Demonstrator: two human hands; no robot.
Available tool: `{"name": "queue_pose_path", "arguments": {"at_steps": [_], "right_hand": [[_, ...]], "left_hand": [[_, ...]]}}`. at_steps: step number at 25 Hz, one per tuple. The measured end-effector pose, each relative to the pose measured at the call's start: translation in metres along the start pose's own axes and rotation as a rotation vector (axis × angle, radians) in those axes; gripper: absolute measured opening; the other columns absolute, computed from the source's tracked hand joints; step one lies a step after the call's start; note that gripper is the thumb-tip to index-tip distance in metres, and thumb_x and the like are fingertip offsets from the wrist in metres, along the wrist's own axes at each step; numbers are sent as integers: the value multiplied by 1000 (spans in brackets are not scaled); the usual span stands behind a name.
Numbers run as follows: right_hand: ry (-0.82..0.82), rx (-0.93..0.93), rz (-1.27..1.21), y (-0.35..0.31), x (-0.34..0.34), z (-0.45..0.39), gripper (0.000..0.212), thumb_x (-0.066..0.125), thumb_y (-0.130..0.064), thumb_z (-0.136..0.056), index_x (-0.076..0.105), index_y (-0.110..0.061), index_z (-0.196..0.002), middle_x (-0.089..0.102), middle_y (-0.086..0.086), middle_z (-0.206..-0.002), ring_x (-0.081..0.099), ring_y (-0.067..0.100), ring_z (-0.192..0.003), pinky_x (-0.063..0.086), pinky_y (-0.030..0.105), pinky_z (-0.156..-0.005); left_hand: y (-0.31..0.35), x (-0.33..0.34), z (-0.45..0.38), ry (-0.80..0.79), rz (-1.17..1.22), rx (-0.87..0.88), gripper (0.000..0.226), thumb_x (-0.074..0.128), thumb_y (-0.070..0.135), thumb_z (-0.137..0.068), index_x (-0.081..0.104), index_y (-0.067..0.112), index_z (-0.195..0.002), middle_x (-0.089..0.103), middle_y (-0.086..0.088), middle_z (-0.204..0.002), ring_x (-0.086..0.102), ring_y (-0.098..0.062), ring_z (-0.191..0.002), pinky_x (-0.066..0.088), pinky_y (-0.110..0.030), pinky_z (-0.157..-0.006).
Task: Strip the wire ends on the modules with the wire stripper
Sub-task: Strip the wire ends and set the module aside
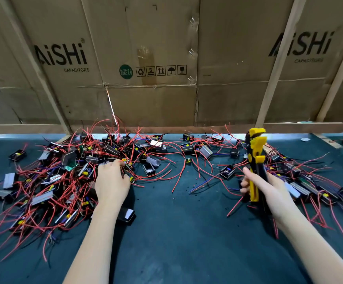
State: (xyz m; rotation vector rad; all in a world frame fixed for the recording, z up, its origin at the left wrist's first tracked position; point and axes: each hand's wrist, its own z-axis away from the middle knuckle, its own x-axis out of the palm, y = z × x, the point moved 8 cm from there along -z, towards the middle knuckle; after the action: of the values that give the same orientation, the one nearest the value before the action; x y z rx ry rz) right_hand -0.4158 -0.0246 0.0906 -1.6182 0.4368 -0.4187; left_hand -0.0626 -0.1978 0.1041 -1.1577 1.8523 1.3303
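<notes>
A yellow and black wire stripper stands upright at the right, jaws up, and my right hand grips its handles. My left hand reaches into the left pile, fingers curled round a small black module with red wires. Several black modules with red and blue wires lie heaped at the left. A second heap of modules spreads at the right behind the stripper.
The dark green bench mat covers the table. One black module lies under my left wrist. Flattened cardboard boxes on a wooden frame wall off the back. Loose red wire pieces and insulation bits lie near the middle.
</notes>
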Motion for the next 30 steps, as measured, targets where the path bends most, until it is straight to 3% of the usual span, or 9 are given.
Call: {"name": "queue_pose_path", "arguments": {"at_steps": [4,9,12,14,16,19,23,26,30], "right_hand": [[42,-56,45,-6,-3,2,59,74,-60,-63,65,-7,-88,67,5,-76,66,22,-69,50,44,-82],[0,-53,-6,-7,2,3,51,74,-52,-66,65,-7,-86,65,8,-76,65,25,-69,50,50,-85],[-4,-54,-36,-9,0,3,54,72,-53,-64,64,-5,-89,66,9,-78,67,26,-71,50,48,-83],[-4,-55,-40,-10,-1,3,55,72,-54,-64,64,-5,-89,66,9,-79,67,27,-72,49,46,-81],[-3,-55,-59,-11,-2,2,54,72,-52,-64,64,-6,-91,66,9,-79,67,27,-71,49,45,-80],[-5,-63,-66,-11,-2,1,56,72,-53,-64,64,-6,-92,66,9,-80,68,27,-72,49,44,-80],[-9,-84,-80,-12,-3,1,56,73,-52,-63,64,-5,-92,66,10,-80,67,28,-74,50,44,-81],[-20,-88,-77,-12,-2,1,54,73,-52,-65,64,-4,-89,66,9,-79,67,27,-73,50,44,-80],[-30,-99,-51,-12,1,1,53,72,-51,-66,63,-3,-88,65,9,-78,66,24,-71,50,47,-83]], "left_hand": [[-5,10,-1,-43,-102,14,37,55,13,-96,52,5,-132,52,-16,-131,39,-35,-124,45,-44,-89],[-4,5,-5,63,-99,-46,31,59,10,-93,55,2,-122,55,-20,-118,52,-38,-108,47,-45,-74],[-9,-5,-8,202,157,-130,19,66,11,-83,61,5,-100,62,-13,-101,57,-33,-95,42,-39,-74],[-22,-11,-7,255,430,-241,17,67,17,-81,65,9,-95,66,-4,-93,60,-26,-93,45,-37,-85],[-35,-10,-6,244,752,-373,8,66,17,-80,69,15,-87,67,1,-84,62,-22,-85,52,-35,-80],[-29,-5,-4,155,1213,-452,13,60,8,-81,71,15,-84,67,-7,-84,60,-21,-71,50,-27,-65],[14,-15,0,1,1511,-248,31,43,-15,-80,64,7,-86,66,-10,-91,63,-12,-70,49,-21,-60],[50,-4,13,-304,1490,-123,41,38,-21,-80,68,2,-95,70,-10,-99,66,-13,-82,55,-23,-62],[86,32,48,-710,1221,-122,33,41,-20,-84,67,-4,-96,67,-13,-93,63,-18,-79,59,-29,-65]]}}
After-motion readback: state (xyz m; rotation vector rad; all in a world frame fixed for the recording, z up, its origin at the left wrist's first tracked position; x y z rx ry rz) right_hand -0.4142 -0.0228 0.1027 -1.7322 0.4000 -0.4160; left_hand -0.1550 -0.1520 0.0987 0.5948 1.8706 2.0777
